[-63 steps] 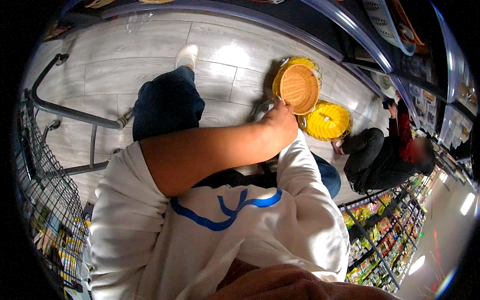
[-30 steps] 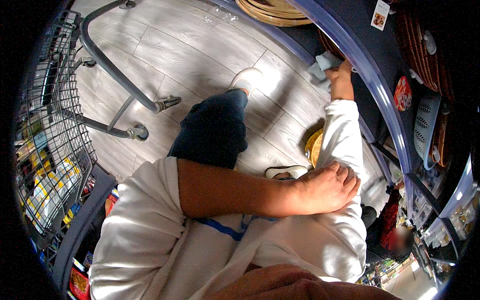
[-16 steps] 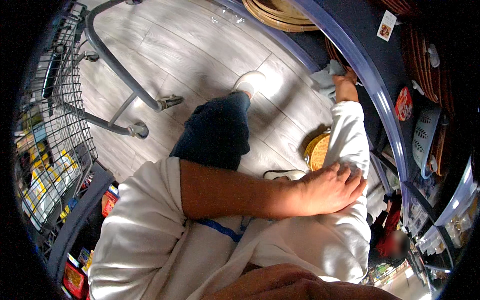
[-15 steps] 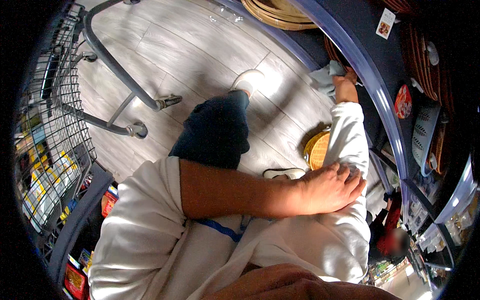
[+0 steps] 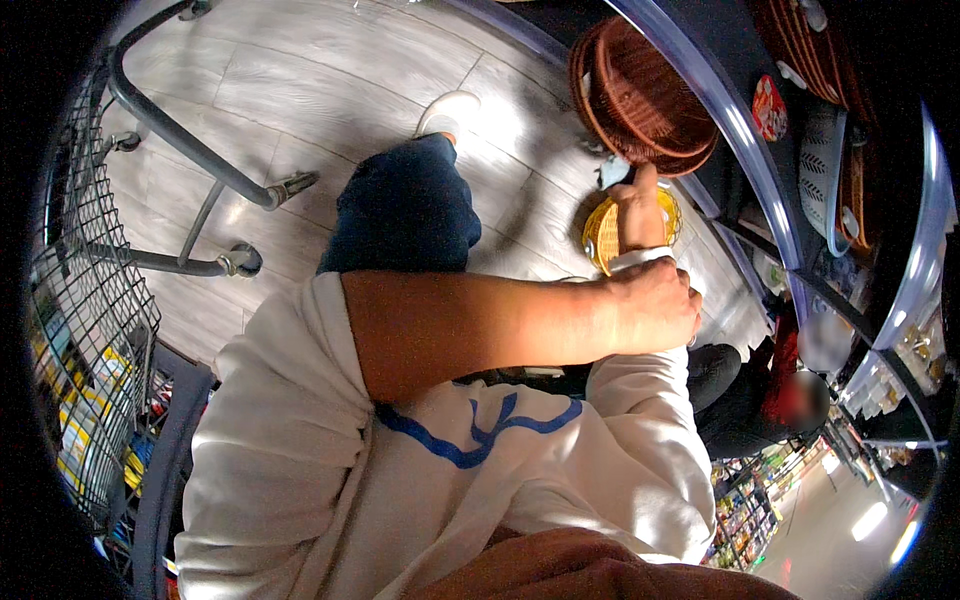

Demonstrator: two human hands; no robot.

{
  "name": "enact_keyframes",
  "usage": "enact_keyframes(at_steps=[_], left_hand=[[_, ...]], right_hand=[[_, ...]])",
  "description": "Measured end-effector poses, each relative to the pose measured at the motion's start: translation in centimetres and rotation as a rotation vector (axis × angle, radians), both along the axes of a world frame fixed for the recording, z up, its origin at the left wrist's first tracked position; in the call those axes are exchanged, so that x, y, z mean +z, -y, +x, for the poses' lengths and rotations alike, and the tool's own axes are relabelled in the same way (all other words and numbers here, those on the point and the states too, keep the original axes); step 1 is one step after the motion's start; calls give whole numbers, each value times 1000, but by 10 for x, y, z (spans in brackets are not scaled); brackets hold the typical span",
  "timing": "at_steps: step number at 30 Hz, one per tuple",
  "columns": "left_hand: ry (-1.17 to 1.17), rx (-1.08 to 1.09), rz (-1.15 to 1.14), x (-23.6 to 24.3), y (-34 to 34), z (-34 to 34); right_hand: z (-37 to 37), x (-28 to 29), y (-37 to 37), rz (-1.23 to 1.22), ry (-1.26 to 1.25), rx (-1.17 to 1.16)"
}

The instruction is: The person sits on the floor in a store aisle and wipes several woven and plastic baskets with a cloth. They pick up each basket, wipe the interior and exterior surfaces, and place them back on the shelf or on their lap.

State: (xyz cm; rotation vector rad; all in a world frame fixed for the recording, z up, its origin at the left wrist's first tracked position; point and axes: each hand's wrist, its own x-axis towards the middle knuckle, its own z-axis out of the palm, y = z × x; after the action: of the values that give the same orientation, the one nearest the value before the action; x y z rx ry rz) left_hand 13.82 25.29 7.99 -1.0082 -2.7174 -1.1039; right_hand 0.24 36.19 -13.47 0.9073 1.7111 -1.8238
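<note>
My right hand (image 5: 642, 205) reaches forward to the near rim of nested brown woven baskets (image 5: 660, 85), its fingers closed there. The baskets are round and tilted, partly behind a clear rail. A pale grey-blue cloth (image 5: 612, 172) pokes out beside the fingers; how it is held is hidden. Below that hand, a yellow woven basket (image 5: 598, 235) stands on the floor, partly covered by my wrist. My left hand (image 5: 655, 305) lies across my right forearm, fingers curled round the white sleeve (image 5: 645, 385) near the cuff.
A wire shopping cart (image 5: 95, 290) with yellow packages stands at left, its grey legs (image 5: 190, 125) on casters. The clear shelf rail (image 5: 745, 120) curves along the right; beyond it are stacked brown baskets (image 5: 815, 55) and a blue-grey basket (image 5: 820, 175). Another person (image 5: 760, 400) crouches at right.
The brown baskets have come out from behind the rail toward me, my right hand at their rim. That hand has drawn back nearer, above the yellow basket. My left hand stays on the sleeve.
</note>
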Motion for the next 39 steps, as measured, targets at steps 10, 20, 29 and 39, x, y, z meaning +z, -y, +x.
enact_keyframes(at_steps=[10,20,29,39], left_hand=[[103,-112,-100,-1,-6,1],[65,-155,-254,-6,-6,10],[49,-127,-277,-8,-7,16],[69,-118,-237,26,48,-12]], right_hand=[[147,0,-30,614,-440,415],[234,-28,-69,123,276,-209],[228,-42,-62,109,367,-88],[185,-17,-74,343,325,698]])
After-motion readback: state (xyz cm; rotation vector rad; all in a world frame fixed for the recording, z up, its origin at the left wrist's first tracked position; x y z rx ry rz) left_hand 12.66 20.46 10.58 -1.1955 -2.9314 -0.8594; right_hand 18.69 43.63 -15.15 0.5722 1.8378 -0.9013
